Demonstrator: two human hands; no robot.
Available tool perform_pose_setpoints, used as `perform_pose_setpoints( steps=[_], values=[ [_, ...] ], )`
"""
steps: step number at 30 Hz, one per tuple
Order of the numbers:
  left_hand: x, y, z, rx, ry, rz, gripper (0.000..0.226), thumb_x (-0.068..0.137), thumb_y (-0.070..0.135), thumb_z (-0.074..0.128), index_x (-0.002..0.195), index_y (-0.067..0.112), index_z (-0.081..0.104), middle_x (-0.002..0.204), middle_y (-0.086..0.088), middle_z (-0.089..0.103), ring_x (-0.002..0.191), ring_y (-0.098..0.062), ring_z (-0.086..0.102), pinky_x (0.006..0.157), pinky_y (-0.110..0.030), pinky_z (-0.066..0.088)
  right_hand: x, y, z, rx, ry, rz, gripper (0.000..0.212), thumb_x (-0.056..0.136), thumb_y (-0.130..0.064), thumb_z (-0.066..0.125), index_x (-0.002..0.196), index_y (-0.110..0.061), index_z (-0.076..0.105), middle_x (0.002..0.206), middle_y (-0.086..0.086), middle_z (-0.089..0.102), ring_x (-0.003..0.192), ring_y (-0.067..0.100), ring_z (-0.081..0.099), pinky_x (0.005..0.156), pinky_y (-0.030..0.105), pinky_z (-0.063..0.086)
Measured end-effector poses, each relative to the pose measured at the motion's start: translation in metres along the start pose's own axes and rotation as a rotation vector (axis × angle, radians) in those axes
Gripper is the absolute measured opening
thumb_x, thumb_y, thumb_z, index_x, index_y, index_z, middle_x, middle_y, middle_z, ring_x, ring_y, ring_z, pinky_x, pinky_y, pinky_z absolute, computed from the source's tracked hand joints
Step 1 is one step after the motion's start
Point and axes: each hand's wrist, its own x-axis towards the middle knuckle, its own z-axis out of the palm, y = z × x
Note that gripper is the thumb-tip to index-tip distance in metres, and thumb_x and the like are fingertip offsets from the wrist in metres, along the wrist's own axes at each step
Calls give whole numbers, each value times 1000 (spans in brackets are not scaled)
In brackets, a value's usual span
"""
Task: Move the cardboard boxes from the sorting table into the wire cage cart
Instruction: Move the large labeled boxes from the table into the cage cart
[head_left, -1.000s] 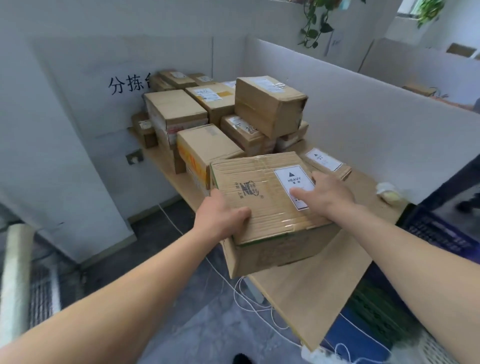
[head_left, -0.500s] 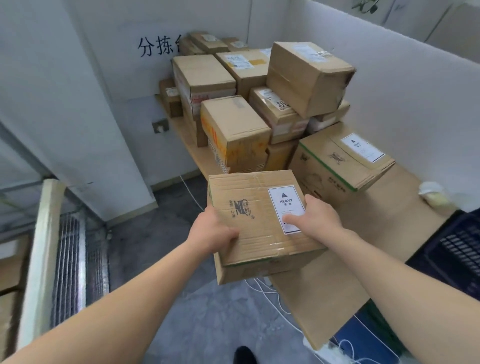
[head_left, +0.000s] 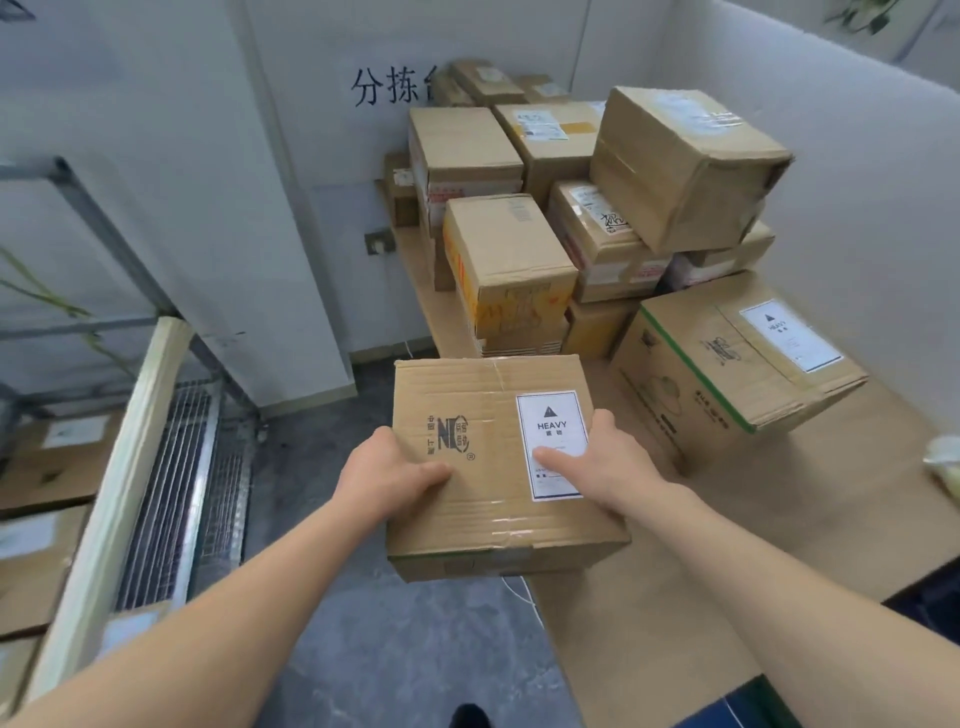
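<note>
I hold a cardboard box (head_left: 467, 415) with a white HEAVY label in the air, off the left edge of the sorting table (head_left: 753, 519). My left hand (head_left: 387, 475) grips its left side, thumb on top. My right hand (head_left: 605, 470) grips the right side, thumb across the label. A second HEAVY-labelled box (head_left: 727, 374) sits on the table to the right. Several more boxes (head_left: 519, 270) are stacked toward the table's far end. The wire cage cart (head_left: 171, 478) stands at the left, with boxes (head_left: 47, 467) inside it.
A pale padded bar (head_left: 109, 499) runs along the cart's near side. White partition walls close the table on the far and right sides. Grey floor (head_left: 415, 649) with white cables lies between table and cart. A dark crate (head_left: 930, 597) sits at the right edge.
The held box has come off the table and moved left and toward me, over the floor. My view has turned left, bringing the wire cage cart into sight.
</note>
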Motion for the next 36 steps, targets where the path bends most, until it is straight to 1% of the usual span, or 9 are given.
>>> perform_pose_setpoints(
  steps=[5,12,14,18,20,23,30,34,36],
  values=[
    [-9,-29,-33,-1,106,-75,60,66,52,81,106,17,53,96,6,60,99,-22,59,79,-35,51,5,-40,21,8,-68,-112,71,72,-71,72,112,-24,35,119,-1,61,107,26,59,84,39,48],
    [-13,-89,-102,-132,239,-178,64,65,46,85,112,17,53,106,2,63,101,-22,61,88,-38,53,17,-143,59,-18,-141,-279,73,71,-64,78,115,-23,37,124,2,62,113,28,60,93,42,49],
    [-11,-109,-124,-183,282,-195,60,65,44,86,110,19,54,103,5,64,100,-20,61,85,-36,52,20,-179,71,-45,-141,-338,74,71,-63,78,117,-22,37,120,0,62,107,26,61,90,43,50],
    [-3,-152,-178,-270,370,-204,42,66,38,87,84,29,50,83,19,57,90,-16,61,67,-27,45,25,-258,97,-82,-164,-434,71,71,-63,77,116,-27,36,104,-12,55,83,7,55,66,32,45],
    [2,-172,-208,-302,404,-206,40,66,40,86,84,30,51,85,16,59,89,-16,60,65,-26,44,27,-301,110,-88,-176,-462,72,69,-62,77,117,-26,37,103,-12,56,89,13,59,74,37,49],
    [4,-208,-251,-341,449,-241,48,67,41,84,99,25,53,97,9,61,94,-17,60,73,-32,47,25,-367,134,-118,-197,-523,72,70,-60,77,119,-22,40,106,-11,58,97,19,60,84,41,50],
    [-5,-283,-337,-392,593,-265,37,69,33,86,77,31,49,82,19,57,75,1,53,64,-25,42,6,-494,191,-123,-279,-667,72,69,-57,78,121,-23,40,105,-13,58,94,15,60,77,38,48],
    [-9,-322,-365,-433,658,-350,43,68,37,86,94,28,52,92,14,61,88,-11,59,77,-31,49,-2,-555,220,-166,-323,-763,75,65,-59,77,121,-24,42,103,-16,58,94,14,60,75,37,47],
    [-10,-341,-375,-477,687,-383,47,69,37,86,99,27,51,95,14,61,87,-7,59,73,-28,49,-4,-582,237,-194,-343,-809,76,61,-61,76,120,-26,43,106,-13,59,95,16,60,76,37,47]
  ],
)
